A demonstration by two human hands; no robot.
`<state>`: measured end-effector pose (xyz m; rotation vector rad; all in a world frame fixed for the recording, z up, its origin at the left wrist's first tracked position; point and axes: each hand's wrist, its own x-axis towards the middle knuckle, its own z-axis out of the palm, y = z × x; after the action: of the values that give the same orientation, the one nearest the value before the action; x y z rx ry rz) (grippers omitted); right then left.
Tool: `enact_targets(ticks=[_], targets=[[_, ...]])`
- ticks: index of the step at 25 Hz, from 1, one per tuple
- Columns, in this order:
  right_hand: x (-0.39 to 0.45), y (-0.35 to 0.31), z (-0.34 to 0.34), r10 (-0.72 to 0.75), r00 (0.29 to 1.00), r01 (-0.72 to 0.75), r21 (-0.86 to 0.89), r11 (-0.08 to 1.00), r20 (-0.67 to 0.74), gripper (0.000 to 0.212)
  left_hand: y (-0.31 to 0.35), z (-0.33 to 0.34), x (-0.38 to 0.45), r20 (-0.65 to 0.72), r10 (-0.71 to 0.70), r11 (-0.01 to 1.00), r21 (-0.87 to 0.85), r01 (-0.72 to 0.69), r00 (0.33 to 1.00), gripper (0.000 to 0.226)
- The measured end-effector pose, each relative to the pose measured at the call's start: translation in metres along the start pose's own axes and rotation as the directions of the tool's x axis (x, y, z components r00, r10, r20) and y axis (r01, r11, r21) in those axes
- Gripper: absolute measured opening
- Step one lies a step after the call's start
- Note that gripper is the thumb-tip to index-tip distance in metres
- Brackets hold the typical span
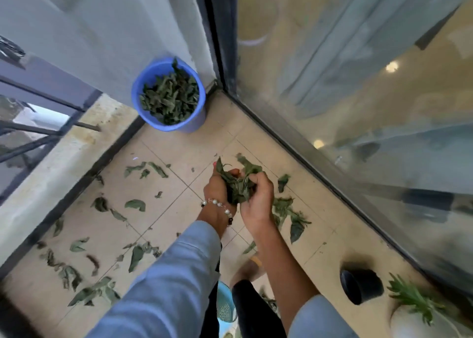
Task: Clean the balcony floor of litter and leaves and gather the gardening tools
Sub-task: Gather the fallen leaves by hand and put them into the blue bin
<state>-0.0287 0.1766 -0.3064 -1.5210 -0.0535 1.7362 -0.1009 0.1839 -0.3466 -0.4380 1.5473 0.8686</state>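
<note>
Left hand (pixel 217 189) and right hand (pixel 257 196): fingers curled, pressing one bunch of leaves (pixel 239 184) between them; blue bucket (pixel 169 95) of leaves in corner; loose leaves (pixel 102 235) on tiled floor (pixel 179 153)

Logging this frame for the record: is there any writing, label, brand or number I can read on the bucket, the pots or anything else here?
None: no readable text anywhere in this view.
Blue bucket: plain wall, no label showing.
Black pot: lying on its side, no marking visible.
White pot: plain where it shows.
Bracelet: beads only, no lettering.
</note>
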Motion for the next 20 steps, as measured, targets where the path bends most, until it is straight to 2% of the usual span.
enact_targets(ticks=[2,4,7,11,14,18,20], targets=[[-0.016,-0.008,0.038,-0.053,0.999,0.054,-0.151,0.987,0.009,0.019,0.027,-0.003,-0.029,0.000,0.016,0.996,-0.092,-0.015,1.000,0.029],[-0.021,-0.011,0.071,-0.080,0.992,0.103,-0.278,0.955,0.093,0.020,0.065,-0.004,-0.048,0.045,0.031,0.985,-0.172,-0.023,0.999,0.026],[-0.009,-0.016,0.123,-0.084,0.980,0.132,-0.272,0.953,0.181,0.011,0.123,-0.006,-0.043,-0.011,0.131,0.988,-0.085,-0.131,0.991,0.028],[0.039,-0.012,0.205,-0.122,0.962,0.178,-0.225,0.958,0.242,0.021,0.209,-0.010,-0.001,-0.044,0.266,0.960,-0.084,-0.268,0.963,0.024],[0.092,-0.002,0.245,-0.134,0.968,0.196,-0.299,0.934,0.213,0.025,0.255,-0.006,0.044,-0.046,0.253,0.961,-0.099,-0.256,0.966,0.033],[0.181,0.021,0.272,-0.157,0.977,0.209,-0.497,0.842,0.145,0.045,0.299,-0.004,0.080,0.080,0.198,0.978,-0.077,-0.192,0.977,0.070],[0.221,0.034,0.270,-0.091,0.990,0.137,-0.573,0.808,0.108,0.043,0.309,-0.004,0.088,0.039,0.218,0.972,-0.094,-0.214,0.975,0.065]])
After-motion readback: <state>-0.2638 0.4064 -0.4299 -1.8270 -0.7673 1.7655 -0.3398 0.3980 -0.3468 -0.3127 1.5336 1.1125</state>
